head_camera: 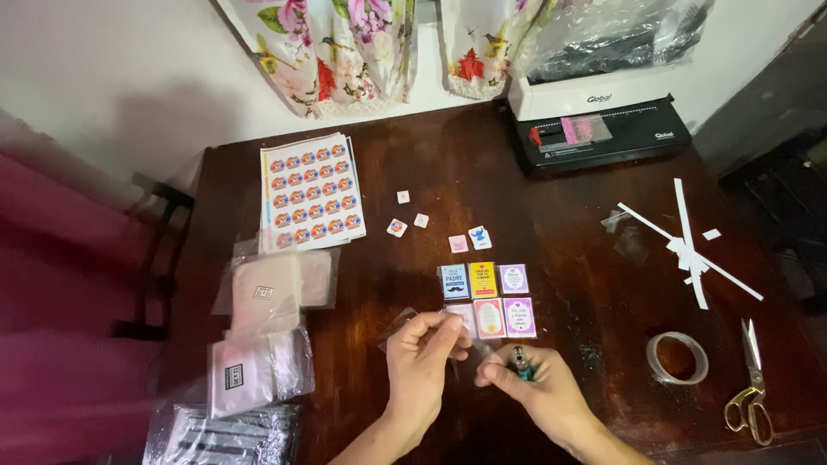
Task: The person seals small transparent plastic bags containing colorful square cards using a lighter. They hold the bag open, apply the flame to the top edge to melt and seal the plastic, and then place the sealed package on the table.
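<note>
Pinching a clear sleeve over the front edge of the tabletop

Holding is shared between both hands near the front edge of the dark wooden table [551,172]: the left hand [422,362] grips a small clear plastic sleeve [403,324] between thumb and fingertips, and the right hand [534,387] is closed round a lighter [523,362] while its fingertips also nip the plastic. The sleeve lies up and to the left of the left hand, its long axis slanting toward the far left; the left hand is the nearer one. The lighter stands roughly upright in the right fist, just right of the sleeve's near end.

Largest to smallest, counted:
- One binding machine [603,120] at the far right corner, under a plastic cover.
- One stack of printed sticker sheets [312,191] toward the far left.
- Several bagged packets [267,327] along the left edge (overlapping, so I cannot tell the exact number).
- One pair of gold-handled scissors [751,387] at the near right corner.
- One tape roll [678,357] just left of the scissors.
- A scatter of white paper strips [689,250] near the right edge.
- Six tiny printed cards [487,297] in two rows of three, just beyond the hands.
- Five small cut stickers [431,226] loose mid-table.
</note>
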